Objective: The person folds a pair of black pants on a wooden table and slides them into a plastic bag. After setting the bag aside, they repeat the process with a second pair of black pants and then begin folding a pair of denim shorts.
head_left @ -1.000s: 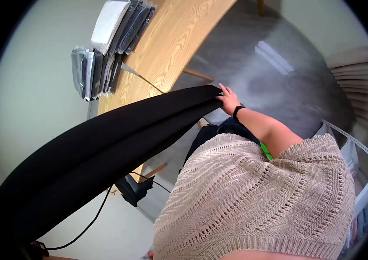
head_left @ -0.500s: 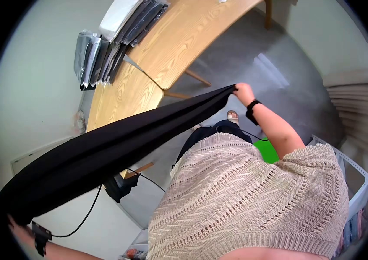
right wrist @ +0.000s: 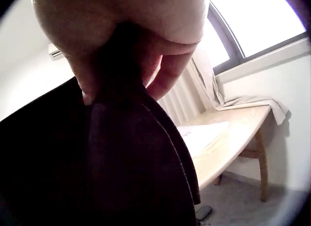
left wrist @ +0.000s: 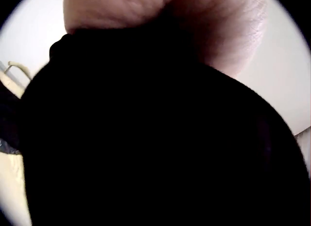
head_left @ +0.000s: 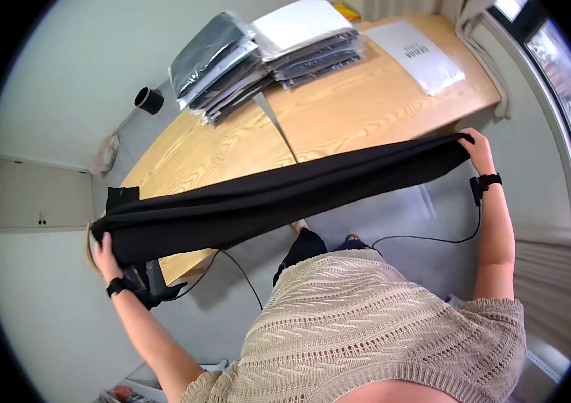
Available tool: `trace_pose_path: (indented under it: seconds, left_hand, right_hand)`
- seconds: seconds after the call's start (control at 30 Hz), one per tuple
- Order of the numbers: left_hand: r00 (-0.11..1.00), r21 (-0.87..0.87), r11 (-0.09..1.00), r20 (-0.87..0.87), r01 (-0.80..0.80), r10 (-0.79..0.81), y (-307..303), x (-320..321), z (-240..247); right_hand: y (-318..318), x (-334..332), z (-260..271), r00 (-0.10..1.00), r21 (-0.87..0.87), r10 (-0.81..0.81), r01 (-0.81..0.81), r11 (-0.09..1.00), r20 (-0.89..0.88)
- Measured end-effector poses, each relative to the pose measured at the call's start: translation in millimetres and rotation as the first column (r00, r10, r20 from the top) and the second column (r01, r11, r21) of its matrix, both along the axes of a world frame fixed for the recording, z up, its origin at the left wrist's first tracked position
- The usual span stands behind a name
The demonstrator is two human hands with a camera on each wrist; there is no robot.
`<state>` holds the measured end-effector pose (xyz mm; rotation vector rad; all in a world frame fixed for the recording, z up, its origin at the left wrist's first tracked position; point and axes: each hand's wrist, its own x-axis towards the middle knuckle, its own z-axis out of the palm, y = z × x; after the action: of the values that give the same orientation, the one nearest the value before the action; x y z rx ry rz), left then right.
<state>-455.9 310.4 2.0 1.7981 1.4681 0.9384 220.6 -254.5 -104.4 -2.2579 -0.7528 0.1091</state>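
Black trousers (head_left: 285, 191), folded lengthwise into a long strip, stretch between my two hands above the near edge of the wooden table. At the wider end, my left hand (head_left: 107, 258) grips the cloth, its fingers partly hidden. Dark fabric fills most of the left wrist view, below the left palm (left wrist: 223, 26). My right hand (head_left: 479, 151) pinches the narrower end, out past the table's front edge. Layered hem edges hang below the right fingers (right wrist: 170, 72) in the right wrist view.
On the wooden table (head_left: 379, 114) stand two stacks of bagged garments, one dark-topped (head_left: 211, 54) and one white-topped (head_left: 302, 30). A flat printed white bag (head_left: 416, 57) lies to their right. Cables (head_left: 433, 238) trail from the wrists. A black bin (head_left: 149, 101) stands behind the table.
The view has turned towards the table. Both hands have come up, and the trousers have swung from a steep slant to nearly level. The left hand, out of sight at first, now shows on the cloth.
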Motion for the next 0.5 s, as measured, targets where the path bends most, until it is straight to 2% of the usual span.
trace_pose_path:
  seconds: [0.03,0.1,0.2,0.27,0.3,0.33,0.4,0.5]
  left_hand:
    - [0.999,-0.006,1.0,0.028,-0.026,0.026,26.5,-13.6,-43.6]
    - [0.979,-0.162,0.966,-0.072,-0.202,0.192,37.0,-4.5,-87.0]
    - [0.978,-0.306,0.931,-0.116,-0.2,0.172,69.2,-4.2,-158.0]
    - [0.986,-0.434,0.888,-0.127,-0.153,0.108,85.1,5.4,-184.1]
    - [0.976,-0.478,0.855,-0.166,-0.202,0.138,90.7,8.4,-200.6]
    - [0.963,-0.433,0.869,-0.217,-0.24,0.158,97.4,12.4,-216.5]
    - [0.974,-0.477,0.86,-0.208,-0.183,0.092,112.5,15.6,-235.5]
    - [0.964,-0.507,0.834,-0.248,-0.217,0.101,139.0,6.6,-260.2]
  right_hand:
    - [15.0,12.4,-4.5,0.999,-0.038,0.022,-0.021,0.999,0.026]
    - [50.0,28.6,-14.5,1.0,-0.115,0.026,-0.025,0.993,0.01]
    - [111.6,56.1,-47.3,0.997,-0.25,0.077,-0.08,0.965,-0.02]
    - [152.8,74.7,-79.2,0.997,-0.371,0.072,-0.062,0.927,0.013]
    - [172.4,77.8,-86.0,0.997,-0.411,0.079,-0.072,0.909,0.001]
    - [193.2,79.6,-96.4,0.996,-0.443,0.084,-0.08,0.893,-0.01]
    - [228.5,86.5,-111.8,0.996,-0.5,0.093,-0.081,0.862,0.0]
    - [265.3,105.6,-132.5,0.996,-0.571,0.085,-0.052,0.819,0.031]
